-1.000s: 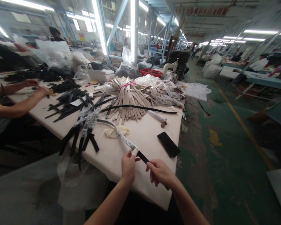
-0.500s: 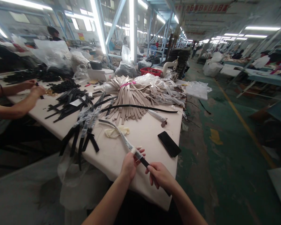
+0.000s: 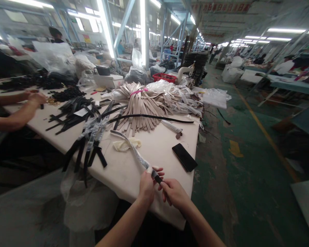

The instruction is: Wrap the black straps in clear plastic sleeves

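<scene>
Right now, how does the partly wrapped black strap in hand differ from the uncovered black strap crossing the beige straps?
The partly wrapped black strap is in the left hand and right hand; the uncovered black strap lies unheld. The first shows whitish plastic film; the second, plain black. Both are narrow.

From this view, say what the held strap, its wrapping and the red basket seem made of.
Held strap: perhaps leather or imitation; dark, smooth-looking, curving. Wrapping: likely thin plastic film; translucent, wrinkled, shiny. Red basket: probably moulded plastic; uniform bright colour, gloss unclear.
</scene>
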Tool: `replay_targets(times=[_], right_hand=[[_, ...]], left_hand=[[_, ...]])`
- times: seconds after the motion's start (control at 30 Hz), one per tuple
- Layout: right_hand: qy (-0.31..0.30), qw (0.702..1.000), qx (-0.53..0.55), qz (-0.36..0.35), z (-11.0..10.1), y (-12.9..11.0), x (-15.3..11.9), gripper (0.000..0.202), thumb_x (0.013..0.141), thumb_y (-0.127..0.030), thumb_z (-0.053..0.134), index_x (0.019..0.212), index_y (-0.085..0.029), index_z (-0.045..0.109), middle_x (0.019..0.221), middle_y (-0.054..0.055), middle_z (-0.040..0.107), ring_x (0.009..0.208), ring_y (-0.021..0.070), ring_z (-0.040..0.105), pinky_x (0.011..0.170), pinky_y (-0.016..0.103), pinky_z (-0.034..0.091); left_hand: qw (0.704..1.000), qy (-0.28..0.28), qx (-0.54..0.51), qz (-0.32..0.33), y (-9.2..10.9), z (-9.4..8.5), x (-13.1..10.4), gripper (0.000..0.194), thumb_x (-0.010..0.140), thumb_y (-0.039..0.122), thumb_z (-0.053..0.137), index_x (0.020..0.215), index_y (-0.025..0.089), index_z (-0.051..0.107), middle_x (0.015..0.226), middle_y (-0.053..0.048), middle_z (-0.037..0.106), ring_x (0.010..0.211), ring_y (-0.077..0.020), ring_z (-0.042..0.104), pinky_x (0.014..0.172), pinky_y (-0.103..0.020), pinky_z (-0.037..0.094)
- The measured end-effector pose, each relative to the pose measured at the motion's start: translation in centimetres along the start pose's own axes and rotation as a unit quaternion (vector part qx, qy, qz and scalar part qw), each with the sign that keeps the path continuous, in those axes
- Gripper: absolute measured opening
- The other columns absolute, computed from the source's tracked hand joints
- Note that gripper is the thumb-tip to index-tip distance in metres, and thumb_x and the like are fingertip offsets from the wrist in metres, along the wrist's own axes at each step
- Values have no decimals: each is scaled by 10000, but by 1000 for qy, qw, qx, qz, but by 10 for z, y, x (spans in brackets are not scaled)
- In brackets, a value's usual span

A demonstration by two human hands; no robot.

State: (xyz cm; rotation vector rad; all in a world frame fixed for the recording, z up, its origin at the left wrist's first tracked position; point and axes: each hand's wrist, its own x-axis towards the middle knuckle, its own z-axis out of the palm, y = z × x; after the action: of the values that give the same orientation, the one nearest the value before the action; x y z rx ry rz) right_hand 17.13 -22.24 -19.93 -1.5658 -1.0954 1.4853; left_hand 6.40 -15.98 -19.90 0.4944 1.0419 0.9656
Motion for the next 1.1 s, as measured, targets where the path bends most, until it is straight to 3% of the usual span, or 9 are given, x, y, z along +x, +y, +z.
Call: replay_targets(times=[0.17,0.27,0.37,0.57,0.77,0.87,0.97,1.03,1.1], right_hand=[[34,999,-32,-27,5,3,6,471,959,-395,429,565,-168,553,446,1,540,333,87,429,360,197,299],[-7,1000,14,1,5,8,2,375,953,-405,440,714,-166,601,489,-8,582,324,93,425,346,196,282],[-31,998,49,22,5,10,0,304,944,-398,451,835,-165,613,496,-20,598,319,95,419,343,190,264],[-1,998,59,-9,8,11,9,441,928,-477,469,617,-175,546,429,-16,526,308,92,402,333,205,253],[-4,998,57,34,13,11,6,379,926,-465,461,771,-157,617,452,-15,577,291,90,392,319,192,234],[42,998,36,14,18,8,11,442,916,-511,476,651,-171,573,445,-12,545,320,95,427,330,197,268],[38,999,32,-1,18,9,12,464,913,-521,477,607,-179,548,440,-11,531,328,98,436,341,203,285],[2,999,49,4,13,12,7,417,923,-494,455,697,-171,590,451,-13,560,312,95,413,337,200,265],[-32,998,55,21,7,15,-2,366,923,-471,456,798,-165,614,476,-12,593,308,94,404,336,194,253]], left_hand=[[999,2,28,-28,-26,-1,-15,336,794,480,657,828,145,638,488,13,578,345,-107,469,366,-211,348],[999,-4,-23,-34,-15,-2,-7,258,818,391,623,904,148,637,747,-81,727,579,-179,669,549,-278,528],[998,10,-50,-21,-6,-1,-3,210,855,362,567,920,166,606,954,-127,755,784,-223,729,702,-338,577],[998,-10,19,-63,-23,-1,-11,231,829,401,618,908,184,611,758,-79,731,463,-170,616,399,-257,448],[998,29,-48,-11,6,-2,15,180,877,328,517,939,174,586,966,-130,747,786,-238,733,698,-362,584],[999,20,26,-2,-17,-2,-1,191,845,347,574,927,178,609,869,-95,740,642,-194,691,569,-291,545],[998,-16,45,-48,-32,-8,-12,265,837,397,604,982,177,626,773,-73,723,500,-168,627,461,-269,494],[997,-24,3,-73,-17,-17,0,265,857,387,585,1005,169,612,840,-106,740,573,-197,680,524,-301,544],[997,-10,-59,-58,17,-25,26,232,891,355,539,1005,159,591,963,-153,745,764,-242,737,682,-359,593]])
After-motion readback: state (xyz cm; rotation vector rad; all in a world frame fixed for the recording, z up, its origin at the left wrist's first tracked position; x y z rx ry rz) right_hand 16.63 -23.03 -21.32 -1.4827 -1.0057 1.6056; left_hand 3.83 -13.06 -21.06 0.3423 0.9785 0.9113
